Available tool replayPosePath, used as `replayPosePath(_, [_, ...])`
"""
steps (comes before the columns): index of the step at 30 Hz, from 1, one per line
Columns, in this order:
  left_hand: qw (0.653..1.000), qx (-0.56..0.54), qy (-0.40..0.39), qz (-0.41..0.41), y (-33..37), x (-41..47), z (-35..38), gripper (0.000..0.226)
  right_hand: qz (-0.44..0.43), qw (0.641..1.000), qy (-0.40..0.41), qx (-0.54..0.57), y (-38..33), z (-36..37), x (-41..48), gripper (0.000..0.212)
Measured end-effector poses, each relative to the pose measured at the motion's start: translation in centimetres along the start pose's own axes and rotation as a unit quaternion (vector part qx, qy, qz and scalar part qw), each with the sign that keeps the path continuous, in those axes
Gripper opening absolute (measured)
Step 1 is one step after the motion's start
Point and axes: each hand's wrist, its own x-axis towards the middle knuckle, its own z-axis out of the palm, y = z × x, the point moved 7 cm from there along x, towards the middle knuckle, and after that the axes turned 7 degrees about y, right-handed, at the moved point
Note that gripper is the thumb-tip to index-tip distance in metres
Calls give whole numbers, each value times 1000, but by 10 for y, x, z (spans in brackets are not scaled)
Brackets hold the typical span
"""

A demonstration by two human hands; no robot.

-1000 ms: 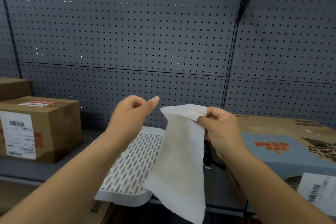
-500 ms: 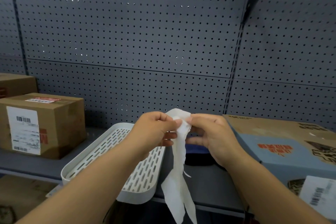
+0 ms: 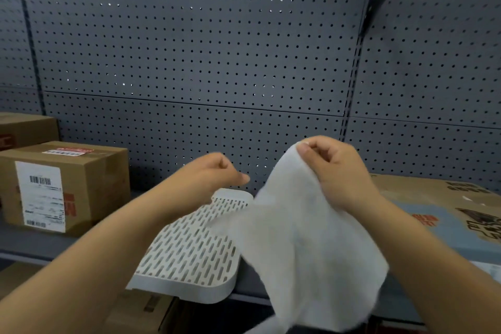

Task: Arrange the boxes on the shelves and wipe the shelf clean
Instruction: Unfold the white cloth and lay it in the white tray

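A white cloth (image 3: 306,241) hangs spread out in front of the grey shelf (image 3: 40,247), pinched at its top corner by my right hand (image 3: 333,168). My left hand (image 3: 208,173) is a little to the left of the cloth, fingers curled, not touching it. A brown cardboard box (image 3: 62,184) with a white barcode label stands on the shelf at the left. A large flat box (image 3: 444,211) with blue and brown print lies on the shelf at the right, behind my right forearm.
A white slotted plastic tray (image 3: 189,252) lies on the shelf under my hands and overhangs the front edge. Another brown box (image 3: 27,127) stands at the far left. A grey pegboard (image 3: 189,62) backs the shelf. A carton (image 3: 141,312) sits on the level below.
My hands, together on the bunched cloth half a second ago, have parted. The left hand has let go, and the cloth now hangs opened out from my raised right hand.
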Motion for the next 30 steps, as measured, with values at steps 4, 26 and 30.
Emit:
replayPosePath(4, [995,4,48,91,32,-4,1,42,-39,993,-111,1,-25,11,5,11])
replayPosePath(26, [986,-110,79,95,44,13,-5,18,59,968,-241,48,3,16,-19,31])
replayPosePath(30, [978,-127,139,93,43,16,-22,17,58,955,-291,12,12,18,-20,25])
